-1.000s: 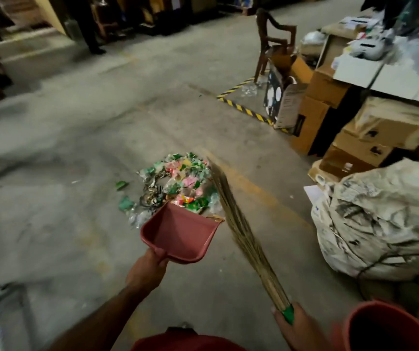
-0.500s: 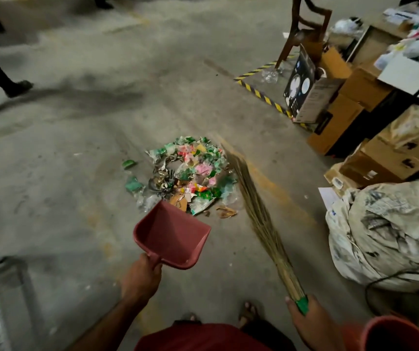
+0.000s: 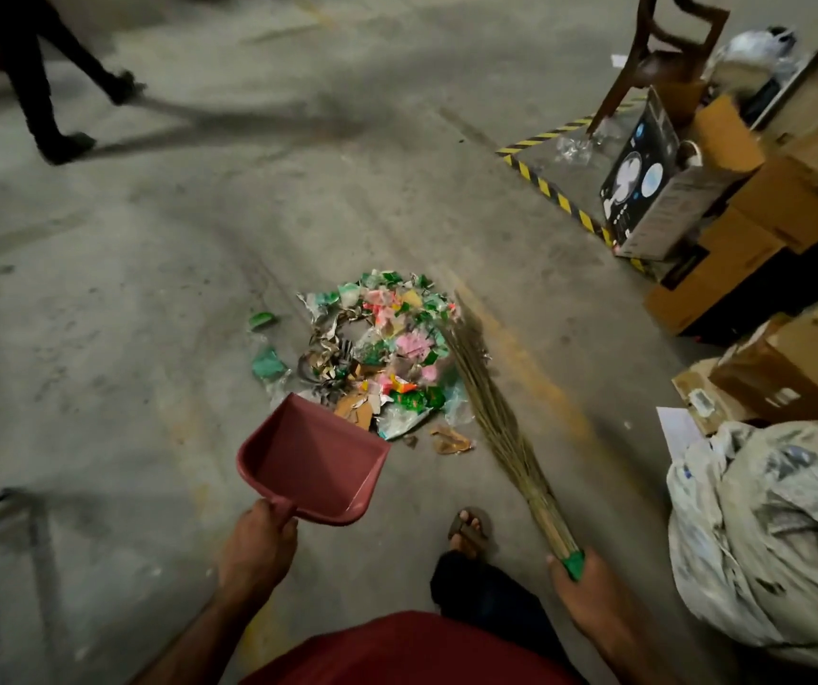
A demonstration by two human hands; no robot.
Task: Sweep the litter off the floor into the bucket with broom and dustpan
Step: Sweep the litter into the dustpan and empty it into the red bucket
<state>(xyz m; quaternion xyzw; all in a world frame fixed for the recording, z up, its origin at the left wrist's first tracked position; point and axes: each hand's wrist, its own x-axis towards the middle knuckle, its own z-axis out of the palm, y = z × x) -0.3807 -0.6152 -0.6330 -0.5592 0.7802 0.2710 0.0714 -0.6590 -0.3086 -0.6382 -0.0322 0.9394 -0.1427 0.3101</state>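
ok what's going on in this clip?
A person is sweeping up. The left hand holds a red dustpan by its handle, its open edge set against a pile of colourful litter on the concrete floor. The right hand grips a straw broom lying along the pile's right side. The pan holds no litter yet.

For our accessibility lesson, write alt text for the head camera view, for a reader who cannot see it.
A person's left hand holds a red dustpan at the near edge of a colourful litter pile on a concrete floor, while the right hand grips a straw broom at the pile's right side. Cardboard boxes and a pale sack sit to the right.
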